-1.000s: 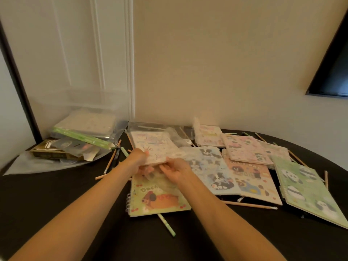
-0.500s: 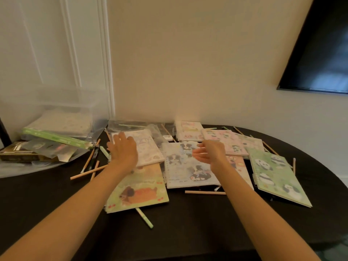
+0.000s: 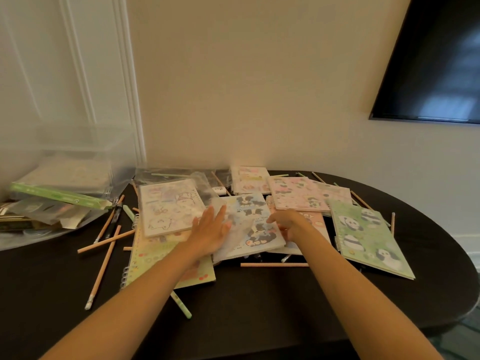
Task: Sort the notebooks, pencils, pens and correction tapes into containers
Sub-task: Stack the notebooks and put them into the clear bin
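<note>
**Two hands are settling on the blue dog notebook**

The blue dog notebook point(image 3: 255, 216) is lying in the middle of the pile, overlapping a yellow-green spiral notebook point(image 3: 153, 255) on its left and a peach one on its right. The left hand point(image 3: 210, 229) is lying flat on its near-left part, fingers straight and gripping nothing. The right hand point(image 3: 288, 224) is curling its fingers at the right edge; whether they are actually pinching the cover cannot be told.

The book is probably light and fairly stiff, but a glossy clear sleeve point(image 3: 233, 235) is covering part of it, so it is likely slippery. Pinching the free right edge or the near edge looks safest.

A pencil point(image 3: 274, 264) is lying just in front, and a panda notebook point(image 3: 368, 235) is sitting near on the right. The clear bin point(image 3: 78, 152) is standing well apart at the far left, with loose pencils point(image 3: 104, 266) between. The dark table point(image 3: 259, 320) is offering bare room nearest the person.
</note>
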The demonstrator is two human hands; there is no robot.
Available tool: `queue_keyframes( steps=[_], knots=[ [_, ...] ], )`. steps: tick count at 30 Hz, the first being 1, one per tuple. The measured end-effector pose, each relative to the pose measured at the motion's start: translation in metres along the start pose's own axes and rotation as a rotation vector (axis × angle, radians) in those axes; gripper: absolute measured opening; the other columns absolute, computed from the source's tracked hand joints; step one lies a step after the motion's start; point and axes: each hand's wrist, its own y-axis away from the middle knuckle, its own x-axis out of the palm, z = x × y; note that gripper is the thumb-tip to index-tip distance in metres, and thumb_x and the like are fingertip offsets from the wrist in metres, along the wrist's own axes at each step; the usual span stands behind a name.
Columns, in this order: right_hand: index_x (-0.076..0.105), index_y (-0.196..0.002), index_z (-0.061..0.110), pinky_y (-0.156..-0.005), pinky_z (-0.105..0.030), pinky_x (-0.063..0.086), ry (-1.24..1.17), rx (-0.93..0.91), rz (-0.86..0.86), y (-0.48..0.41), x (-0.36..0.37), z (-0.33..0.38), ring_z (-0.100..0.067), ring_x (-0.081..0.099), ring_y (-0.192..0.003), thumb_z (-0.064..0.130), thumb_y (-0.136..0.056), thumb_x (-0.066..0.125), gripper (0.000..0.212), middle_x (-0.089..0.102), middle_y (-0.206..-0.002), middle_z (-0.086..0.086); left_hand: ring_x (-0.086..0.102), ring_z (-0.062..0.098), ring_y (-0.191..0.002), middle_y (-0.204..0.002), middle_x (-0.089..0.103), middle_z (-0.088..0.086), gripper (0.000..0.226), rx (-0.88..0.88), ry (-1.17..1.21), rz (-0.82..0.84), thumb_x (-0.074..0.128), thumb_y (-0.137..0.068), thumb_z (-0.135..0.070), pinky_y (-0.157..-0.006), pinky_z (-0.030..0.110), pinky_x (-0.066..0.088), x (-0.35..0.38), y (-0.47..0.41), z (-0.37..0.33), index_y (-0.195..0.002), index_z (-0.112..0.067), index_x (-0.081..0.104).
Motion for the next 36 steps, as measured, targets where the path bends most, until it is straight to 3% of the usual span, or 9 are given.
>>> queue_keyframes(
  steps=[3,6,12,17,20,25,30,33,36],
  knots=[
    [0.060,-0.106,-0.001,-0.060,-0.028,0.054,0.023,-0.108,0.020,0.000,0.007,-0.006,-0.022,0.064,-0.072,0.004,-0.088,0.058,0.020,0.065,-0.090,-0.013,-0.008,0.023,-0.145,-0.157,-0.010,0.009,0.055,-0.010,0.031,-0.015,0.013,-0.101,-0.040,-0.115,0.044,0.000,-0.002,-0.003,0.000,-0.150,-0.023,-0.007],
    [0.069,-0.079,0.002,-0.084,-0.047,0.052,-0.048,-0.254,0.005,0.007,0.002,-0.002,-0.033,0.064,-0.085,-0.002,-0.083,0.057,0.013,0.068,-0.096,-0.021,-0.004,0.027,-0.145,-0.157,-0.008,0.010,0.054,-0.033,0.063,-0.027,0.012,-0.101,-0.040,-0.115,0.046,0.002,-0.007,-0.006,0.000,-0.150,-0.024,-0.006],
    [0.067,-0.082,0.008,-0.068,-0.044,0.057,-0.172,-0.453,-0.169,0.017,-0.041,0.014,-0.035,0.068,-0.077,-0.009,-0.082,0.051,0.023,0.070,-0.094,-0.020,0.033,0.028,-0.134,-0.146,0.034,0.014,0.046,-0.067,0.142,-0.121,0.018,-0.102,-0.033,-0.108,0.042,0.029,-0.016,-0.007,-0.007,-0.142,-0.012,0.030],
    [0.059,-0.117,0.002,-0.046,-0.026,0.054,-0.582,-0.453,-0.211,0.019,-0.047,0.009,-0.019,0.065,-0.067,-0.004,-0.090,0.049,0.030,0.066,-0.104,-0.014,0.051,0.034,-0.115,-0.126,0.054,0.021,0.042,-0.100,0.202,-0.188,0.023,-0.103,-0.030,-0.091,0.038,0.039,-0.041,0.003,-0.037,-0.127,-0.006,0.046],
    [0.050,-0.126,0.005,-0.054,-0.030,0.056,-0.707,-0.454,-0.157,0.018,-0.030,0.008,-0.021,0.066,-0.076,-0.004,-0.091,0.049,0.036,0.063,-0.109,-0.011,0.062,0.032,-0.091,-0.100,0.066,0.022,0.049,-0.016,0.718,-0.360,0.026,-0.102,-0.036,-0.081,0.038,0.047,-0.052,0.012,-0.052,-0.096,-0.003,0.061],
    [0.047,-0.127,0.005,-0.060,-0.024,0.054,-0.753,-0.494,0.019,0.024,0.006,0.008,-0.020,0.064,-0.093,-0.008,-0.085,0.057,0.046,0.062,-0.118,-0.011,0.067,0.017,-0.069,-0.095,0.064,0.014,0.036,0.041,1.066,-0.367,0.048,-0.095,-0.034,-0.050,0.025,0.053,-0.053,0.021,-0.061,-0.109,0.000,0.051],
    [0.048,-0.122,0.010,-0.079,-0.030,0.050,-0.877,-0.483,0.195,0.028,0.019,0.007,-0.019,0.059,-0.096,-0.008,-0.087,0.051,0.040,0.061,-0.111,-0.009,0.063,0.018,-0.094,-0.112,0.059,0.002,0.022,-0.121,1.289,-0.521,0.047,-0.097,-0.015,-0.067,0.030,0.054,-0.063,0.022,-0.038,-0.119,-0.012,0.044],
    [0.049,-0.124,0.005,-0.076,-0.034,0.051,-1.080,-0.397,0.192,0.023,0.012,0.007,-0.026,0.059,-0.096,0.001,-0.089,0.048,0.034,0.059,-0.115,-0.016,0.060,0.012,-0.077,-0.096,0.061,0.000,0.017,-0.196,1.225,-0.582,0.039,-0.098,-0.013,-0.059,0.024,0.047,-0.076,0.021,-0.009,-0.108,-0.015,0.052],
    [0.053,-0.122,0.003,-0.069,-0.036,0.052,-0.936,-0.360,0.149,0.023,0.000,0.008,-0.028,0.063,-0.088,0.010,-0.090,0.051,0.033,0.064,-0.111,-0.018,0.049,0.014,-0.066,-0.080,0.056,0.004,0.025,-0.233,1.089,-0.565,0.035,-0.098,-0.011,-0.058,0.027,0.037,-0.088,0.019,0.023,-0.081,-0.015,0.053]
  ],
)
